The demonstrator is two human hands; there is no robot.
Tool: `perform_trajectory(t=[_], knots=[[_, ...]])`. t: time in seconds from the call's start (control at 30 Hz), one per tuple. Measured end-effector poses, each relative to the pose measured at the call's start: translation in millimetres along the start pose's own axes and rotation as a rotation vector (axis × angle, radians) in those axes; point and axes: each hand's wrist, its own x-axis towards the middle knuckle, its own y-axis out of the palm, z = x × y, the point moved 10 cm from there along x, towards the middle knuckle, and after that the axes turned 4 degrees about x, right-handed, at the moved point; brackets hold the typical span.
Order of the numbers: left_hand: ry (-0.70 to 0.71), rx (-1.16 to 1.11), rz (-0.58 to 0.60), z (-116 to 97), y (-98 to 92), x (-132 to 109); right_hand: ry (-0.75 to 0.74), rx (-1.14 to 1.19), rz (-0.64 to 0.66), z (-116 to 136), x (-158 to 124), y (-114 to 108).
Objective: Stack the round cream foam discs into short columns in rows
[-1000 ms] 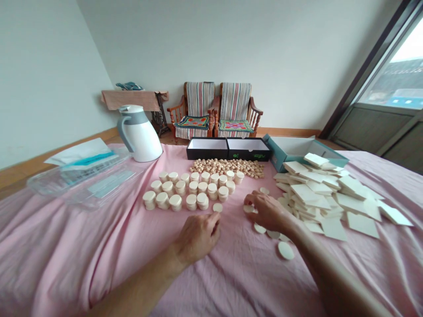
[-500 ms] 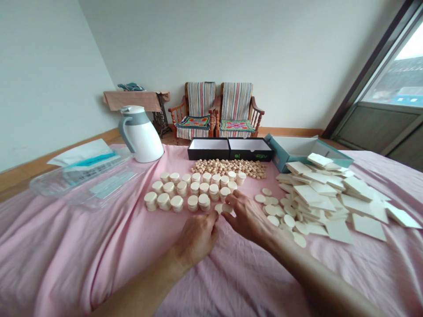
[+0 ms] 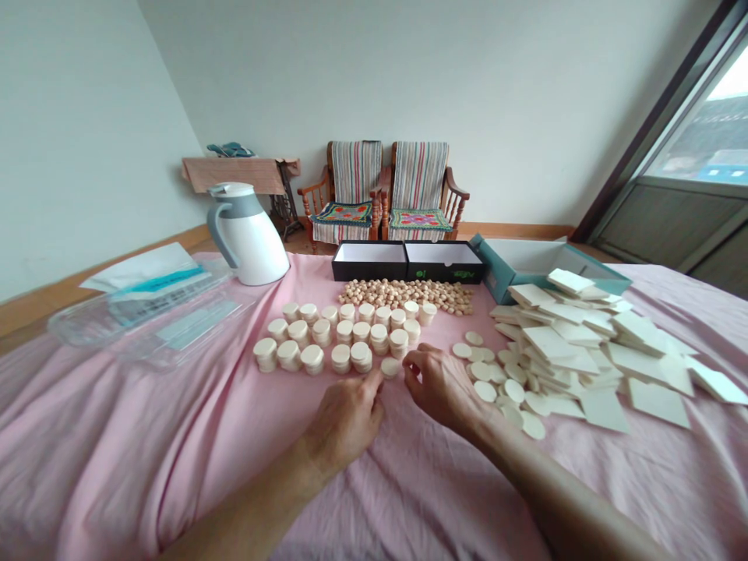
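A short stack of pale round wooden discs (image 3: 390, 368) sits on the pink cloth between my two hands. My left hand (image 3: 344, 413) is closed, its thumb and index fingertip at the left side of this stack, with nothing visible in it. Just right of the stack is my right hand (image 3: 442, 387), its curled thumb and index finger slightly apart and no disc showing between them. Several taller disc stacks (image 3: 312, 358) stand in rows beyond my left hand. Loose discs (image 3: 482, 372) lie scattered to the right of my right hand.
Small wooden beads (image 3: 403, 293) lie in front of two black boxes (image 3: 369, 269). Square wooden pieces (image 3: 549, 343) are heaped by a teal box (image 3: 496, 280). At left are a white jug (image 3: 257, 249) and clear plastic packaging (image 3: 140, 335). Two chairs (image 3: 418, 179) stand behind.
Two discs lay side by side between my hands; now one short stack is there. My right hand has drawn back slightly to the right. The left has barely moved.
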Motion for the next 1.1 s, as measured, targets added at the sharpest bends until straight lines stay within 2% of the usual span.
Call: perform_trajectory(t=[0.07,0.17,0.3,0.43,0.5,0.63,0.77,0.9,1.1], knots=[[0.004,0.000,0.001,0.0,0.9,0.1,-0.018,0.036,0.059,2.1,-1.6,8.9],[-0.004,0.023,0.016,0.5,2.0,0.2,-0.047,0.104,0.082,8.9,-3.2,16.1],[-0.008,0.034,0.017,-0.4,-0.2,0.4,-0.036,0.117,0.041,3.7,0.0,8.0],[-0.005,0.049,0.018,-0.8,0.2,0.6,0.065,-0.029,-0.047,-33.9,5.6,-26.0],[-0.010,0.058,0.008,0.0,0.6,0.9,0.111,-0.128,-0.022,-56.4,6.7,-37.8],[-0.009,0.054,-0.017,0.4,0.5,1.7,0.100,-0.250,0.127,-84.2,7.0,-32.3],[-0.011,0.049,-0.025,1.1,-0.2,2.1,0.117,-0.252,0.147,-96.3,9.9,-22.9],[-0.016,0.050,-0.029,2.7,0.0,1.8,0.127,-0.220,0.109,-90.1,10.5,-25.6],[-0.019,0.010,-0.016,3.0,-0.1,1.0,0.094,-0.193,0.057,-48.2,-0.6,-29.0]])
